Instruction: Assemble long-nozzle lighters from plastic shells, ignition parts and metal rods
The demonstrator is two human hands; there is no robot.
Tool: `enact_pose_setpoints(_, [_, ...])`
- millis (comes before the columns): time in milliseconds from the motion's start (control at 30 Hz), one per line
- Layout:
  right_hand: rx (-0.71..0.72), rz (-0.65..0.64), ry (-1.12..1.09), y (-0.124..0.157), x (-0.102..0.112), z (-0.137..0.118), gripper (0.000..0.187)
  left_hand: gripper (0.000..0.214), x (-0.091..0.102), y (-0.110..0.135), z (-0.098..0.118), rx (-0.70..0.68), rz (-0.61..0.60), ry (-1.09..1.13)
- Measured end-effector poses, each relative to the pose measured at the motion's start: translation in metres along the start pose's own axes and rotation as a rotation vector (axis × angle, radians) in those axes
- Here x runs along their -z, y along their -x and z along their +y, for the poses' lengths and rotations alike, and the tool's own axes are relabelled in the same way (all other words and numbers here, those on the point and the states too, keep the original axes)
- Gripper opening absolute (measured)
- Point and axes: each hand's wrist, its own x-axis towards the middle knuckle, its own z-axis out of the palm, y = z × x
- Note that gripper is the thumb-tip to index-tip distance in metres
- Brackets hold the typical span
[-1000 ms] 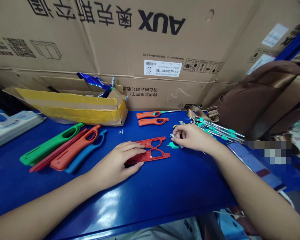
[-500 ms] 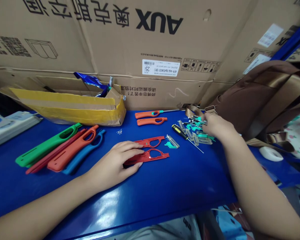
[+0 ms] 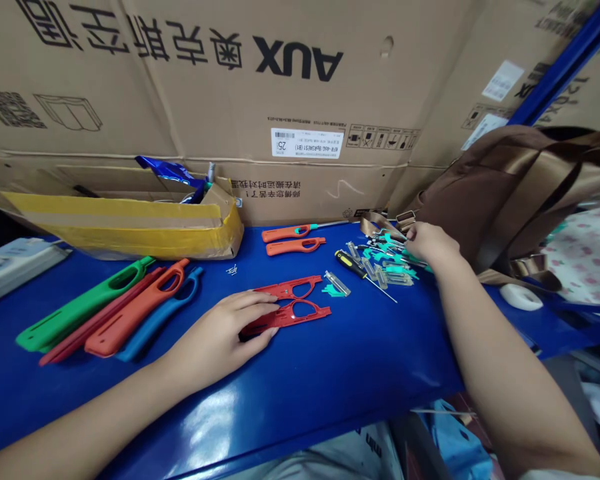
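Observation:
Two red lighter casing halves (image 3: 297, 311) lie side by side on the blue table. My left hand (image 3: 230, 327) is closed over their left ends, with thumb and fingers gripping the nearer half. Just right of them are a clear fuel tank (image 3: 338, 283) and a small teal piece (image 3: 334, 291). At the right, a heap of lighter parts (image 3: 387, 250) has teal triggers, metal rods and clear tanks. My right hand (image 3: 433, 245) is at the heap's right side, fingers pinched; what they hold is hidden. A yellow-and-black screwdriver (image 3: 351, 264) lies beside the heap.
Green (image 3: 85, 303), dark red, orange and blue casings lie at left. Behind them stands a yellow-taped box (image 3: 115, 230). Two orange lighter pieces (image 3: 294, 247) lie farther back. A brown bag (image 3: 460, 193) and white tape roll (image 3: 521, 297) are at right. Large cardboard (image 3: 195, 87) backs the table.
The whole view has shifted slightly, so things appear further left. My right hand stays at the heap, its fingers a little raised. My left hand keeps its place on the red casing.

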Motion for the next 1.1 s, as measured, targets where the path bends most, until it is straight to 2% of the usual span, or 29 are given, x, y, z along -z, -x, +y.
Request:
enact_pose_setpoints(133, [0.07, 0.158, -0.074, 0.006, 0.005, -0.002, 0.021, 0.032, 0.001, -0.001, 0.001, 0.011, -0.001, 0.006])
enact_pose_setpoints(267, [0.363, 0.486, -0.276, 0.017, 0.01, -0.012, 0.017, 0.031, 0.0, -0.001, 0.0, 0.001, 0.009, 0.005])
enact_pose_setpoints(333, [0.477, 0.55, -0.423, 0.03, 0.013, -0.023, 0.018, 0.031, -0.001, -0.001, 0.0, -0.003, 0.012, 0.005])
enact_pose_setpoints(400, [0.583, 0.449, -0.606, 0.05, 0.015, -0.037, 0.018, 0.029, -0.001, -0.001, 0.0, -0.005, 0.019, 0.005])
enact_pose_setpoints(533, [0.779, -0.003, -0.933, 0.103, 0.017, -0.071, 0.023, 0.032, 0.003, -0.003, 0.005, -0.01, 0.095, 0.025])
enact_pose_setpoints(633, [0.793, -0.438, -1.107, 0.136, 0.014, -0.09, 0.03, 0.034, 0.007, -0.005, 0.011, -0.007, 0.155, 0.067])
enact_pose_setpoints(667, [0.78, -0.558, -1.127, 0.143, 0.012, -0.095, 0.032, 0.034, 0.008, -0.005, 0.013, -0.007, 0.166, 0.078])
enact_pose_setpoints(700, [0.764, -0.625, -1.122, 0.148, 0.009, -0.097, 0.032, 0.033, 0.009, -0.005, 0.014, -0.01, 0.173, 0.087])
enact_pose_setpoints(767, [0.749, -0.674, -1.104, 0.15, 0.001, -0.1, 0.031, 0.032, 0.009, -0.005, 0.016, -0.018, 0.179, 0.1])
enact_pose_setpoints(900, [0.793, -0.605, -1.034, 0.14, -0.014, -0.097, 0.025, 0.026, 0.009, -0.004, 0.015, -0.007, 0.188, 0.106])
enact_pose_setpoints(1100, [0.858, -0.524, -0.924, 0.134, -0.015, -0.091, 0.023, 0.018, 0.011, -0.004, 0.009, -0.005, 0.06, 0.053])
